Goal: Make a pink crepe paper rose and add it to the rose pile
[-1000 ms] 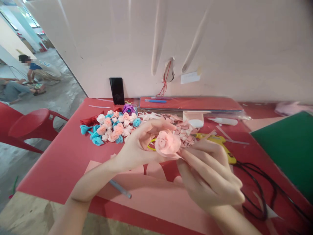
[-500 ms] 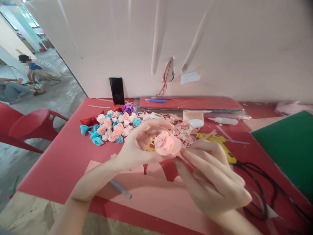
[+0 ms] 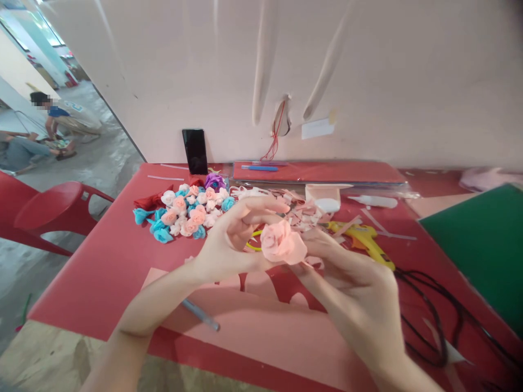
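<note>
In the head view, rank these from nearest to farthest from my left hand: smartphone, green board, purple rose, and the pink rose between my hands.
From the left hand:
1. Pink paper rose: in the hand's curve.
2. Purple paper rose: beyond, slightly left.
3. Black smartphone: farther back, upright.
4. Green board: far right.

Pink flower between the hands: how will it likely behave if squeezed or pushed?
The pink flower is probably light for its size, since its petals look thin and papery. It may crush or crease under a firm squeeze, as the petals curl in layers. The flared outer petal would likely bend first if pushed.
</note>
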Tool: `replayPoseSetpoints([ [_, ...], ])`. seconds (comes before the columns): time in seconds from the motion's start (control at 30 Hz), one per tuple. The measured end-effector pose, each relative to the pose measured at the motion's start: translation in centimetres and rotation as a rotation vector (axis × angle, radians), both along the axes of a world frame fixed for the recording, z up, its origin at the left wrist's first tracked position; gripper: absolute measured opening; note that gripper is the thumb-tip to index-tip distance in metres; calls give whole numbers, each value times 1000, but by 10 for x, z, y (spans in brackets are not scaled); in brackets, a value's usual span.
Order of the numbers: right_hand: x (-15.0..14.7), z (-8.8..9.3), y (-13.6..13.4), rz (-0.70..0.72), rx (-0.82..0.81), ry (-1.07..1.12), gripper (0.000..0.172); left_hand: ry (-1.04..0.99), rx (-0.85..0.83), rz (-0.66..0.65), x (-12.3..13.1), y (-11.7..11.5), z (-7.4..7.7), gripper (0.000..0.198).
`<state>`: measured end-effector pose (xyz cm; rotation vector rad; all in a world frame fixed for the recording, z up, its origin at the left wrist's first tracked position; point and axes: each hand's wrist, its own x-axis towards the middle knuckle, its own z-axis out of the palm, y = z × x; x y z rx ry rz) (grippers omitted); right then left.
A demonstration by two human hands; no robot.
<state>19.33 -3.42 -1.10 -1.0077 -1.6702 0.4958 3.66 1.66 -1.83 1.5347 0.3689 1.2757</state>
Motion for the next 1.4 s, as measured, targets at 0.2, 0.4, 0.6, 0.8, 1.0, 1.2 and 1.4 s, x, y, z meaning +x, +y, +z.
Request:
replayPoseSetpoints([
  [0.2,-3,3,-2,-55,58,-13,12,-28,-29,20,3,-1,0,41],
  [0.4,-7,3,-3,-121,176,-82,17,-20,44,67,5,-3,0,42],
  [0.6,-6,6,-1,-135,313,-176,21,23,98,43,4,-5,5,42],
  [0.8,-4,9,-2,-111,320,-282,16,100,86,25,1,-6,0,57],
  [1.0,-4,9,-3,-85,347,-329,17,145,108,40,0,-7,-2,55],
  [1.2,-4,11,-5,-90,415,-419,18,137,145,-21,-1,-6,-1,61],
  [1.4,-4,10,-7,-95,431,-445,19,176,181,-10,0,-6,3,56],
])
